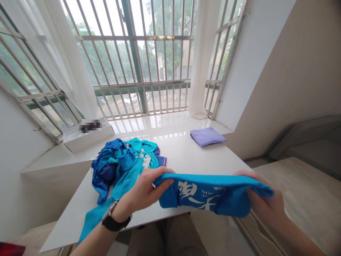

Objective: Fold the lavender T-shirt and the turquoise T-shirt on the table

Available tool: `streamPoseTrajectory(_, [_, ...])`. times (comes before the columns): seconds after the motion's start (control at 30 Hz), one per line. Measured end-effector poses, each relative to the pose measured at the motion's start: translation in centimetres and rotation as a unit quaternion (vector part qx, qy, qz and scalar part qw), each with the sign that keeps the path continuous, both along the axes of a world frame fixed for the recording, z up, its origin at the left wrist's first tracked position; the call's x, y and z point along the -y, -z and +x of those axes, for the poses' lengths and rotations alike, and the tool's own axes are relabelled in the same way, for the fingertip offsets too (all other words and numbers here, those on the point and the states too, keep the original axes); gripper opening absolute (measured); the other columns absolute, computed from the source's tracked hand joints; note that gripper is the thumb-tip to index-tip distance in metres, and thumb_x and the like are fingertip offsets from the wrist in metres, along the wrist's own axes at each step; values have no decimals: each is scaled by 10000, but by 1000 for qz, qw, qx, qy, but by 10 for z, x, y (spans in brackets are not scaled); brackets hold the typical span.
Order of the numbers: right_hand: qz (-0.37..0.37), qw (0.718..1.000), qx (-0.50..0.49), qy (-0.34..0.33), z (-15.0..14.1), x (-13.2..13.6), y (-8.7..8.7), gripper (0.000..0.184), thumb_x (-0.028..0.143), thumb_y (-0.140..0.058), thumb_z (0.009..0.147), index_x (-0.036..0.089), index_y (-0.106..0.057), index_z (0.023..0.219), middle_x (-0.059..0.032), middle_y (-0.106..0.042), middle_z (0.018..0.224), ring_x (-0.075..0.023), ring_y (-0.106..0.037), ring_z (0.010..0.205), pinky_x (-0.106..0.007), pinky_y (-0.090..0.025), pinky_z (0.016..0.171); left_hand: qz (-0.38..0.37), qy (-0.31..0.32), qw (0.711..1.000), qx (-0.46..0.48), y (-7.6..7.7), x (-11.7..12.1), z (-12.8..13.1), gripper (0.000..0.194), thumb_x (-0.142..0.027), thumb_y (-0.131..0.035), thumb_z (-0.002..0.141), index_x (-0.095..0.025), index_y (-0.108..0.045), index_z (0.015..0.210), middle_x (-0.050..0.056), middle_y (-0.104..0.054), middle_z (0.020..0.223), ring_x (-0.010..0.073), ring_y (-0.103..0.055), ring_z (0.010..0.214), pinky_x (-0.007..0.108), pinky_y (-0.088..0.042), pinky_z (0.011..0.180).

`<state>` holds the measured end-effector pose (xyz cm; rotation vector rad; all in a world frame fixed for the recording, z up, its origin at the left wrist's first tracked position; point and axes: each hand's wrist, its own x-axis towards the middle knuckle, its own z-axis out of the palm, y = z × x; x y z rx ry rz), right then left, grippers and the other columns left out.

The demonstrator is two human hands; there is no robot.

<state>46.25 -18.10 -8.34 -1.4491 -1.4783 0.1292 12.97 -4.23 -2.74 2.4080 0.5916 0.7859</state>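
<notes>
Stretched between my two hands is a folded blue T-shirt [197, 193] with white printed characters, held up over the table's near edge. My left hand [151, 186], with a black watch on its wrist, pinches the upper left end of the shirt. At the other end my right hand [266, 199] grips the cloth, its fingers partly hidden by the fabric. Left of the shirt lies a crumpled pile of blue and turquoise clothes [119, 160], some of it hanging toward the near edge behind my left forearm.
A folded lavender garment [207, 136] lies at the table's far right. The white table [178, 153] meets a window sill with a white box [87, 137] at left. Barred windows and white curtains [204, 71] stand behind. A wooden surface [298, 185] is at right.
</notes>
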Motion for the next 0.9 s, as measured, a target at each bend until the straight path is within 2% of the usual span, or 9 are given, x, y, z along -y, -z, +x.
streamPoseTrajectory(0.1, [-5, 998, -48, 43, -5, -44, -46, 454, 639, -562, 857, 212, -717, 835, -58, -716, 744, -205, -643, 628, -313, -548, 596, -48, -50, 995, 79, -30, -34, 19, 279, -416, -566, 944, -175, -683, 1021, 10, -718, 864, 150, -655, 759, 227, -524, 676])
streamPoseTrajectory(0.2, [-87, 990, -102, -32, -2, -103, -56, 496, 646, -574, 848, 187, -712, 978, -61, -750, 862, -236, -685, 749, -328, -566, 648, -122, -39, 987, 99, -27, -83, 44, 352, -473, -567, 925, -156, -674, 1036, 35, -727, 916, 187, -676, 822, 259, -545, 690])
streamPoseTrajectory(0.27, [-137, 984, -99, -54, 5, -144, -40, 522, 650, -554, 850, 179, -710, 1013, -67, -763, 930, -262, -696, 830, -345, -567, 708, -124, -75, 987, 70, -4, -118, 60, 380, -487, -556, 916, -139, -679, 1008, 52, -732, 914, 194, -672, 829, 266, -539, 694])
streamPoseTrajectory(0.4, [-201, 979, -34, 5, 20, -208, 28, 396, 537, -561, 848, 177, -725, 865, -66, -773, 936, -297, -688, 907, -375, -538, 804, -108, -173, 978, -44, 66, -169, 83, 307, -400, -563, 884, -125, -699, 890, 61, -727, 843, 206, -653, 820, 290, -520, 727])
streamPoseTrajectory(0.5, [-228, 973, -19, 36, 26, -229, 76, 289, 428, -573, 831, 179, -716, 798, -61, -773, 845, -296, -687, 871, -380, -524, 802, -106, -208, 969, -88, 112, -188, 92, 206, -318, -613, 838, -131, -699, 821, 73, -727, 829, 229, -649, 854, 320, -505, 797])
streamPoseTrajectory(0.57, [-235, 971, -7, 52, 29, -236, 97, 265, 397, -557, 835, 184, -714, 811, -63, -769, 840, -290, -684, 870, -374, -513, 803, -102, -224, 963, -109, 132, -197, 95, 185, -300, -611, 845, -138, -702, 846, 80, -734, 864, 238, -652, 894, 329, -495, 841])
streamPoseTrajectory(0.7, [-223, 972, 12, 72, 33, -247, 113, 279, 398, -510, 869, 199, -706, 860, -86, -760, 919, -283, -677, 913, -363, -491, 839, -91, -238, 957, -136, 148, -216, 103, 233, -321, -549, 908, -142, -698, 920, 92, -737, 957, 234, -657, 948, 318, -490, 870])
streamPoseTrajectory(0.83, [-212, 972, 14, 103, 37, -252, 115, 271, 375, -507, 875, 186, -681, 961, -108, -740, 959, -266, -674, 912, -364, -495, 848, -74, -254, 951, -159, 149, -224, 105, 276, -252, -501, 928, -142, -639, 1140, 115, -704, 1119, 233, -634, 1067, 322, -462, 939])
streamPoseTrajectory(0.9, [-207, 971, 9, 120, 37, -242, 115, 331, 367, -541, 855, 167, -638, 1100, -127, -711, 1066, -256, -663, 953, -373, -503, 868, -58, -262, 948, -170, 145, -222, 103, 413, -209, -533, 891, -128, -544, 1296, 155, -631, 1264, 256, -595, 1156, 346, -437, 976])
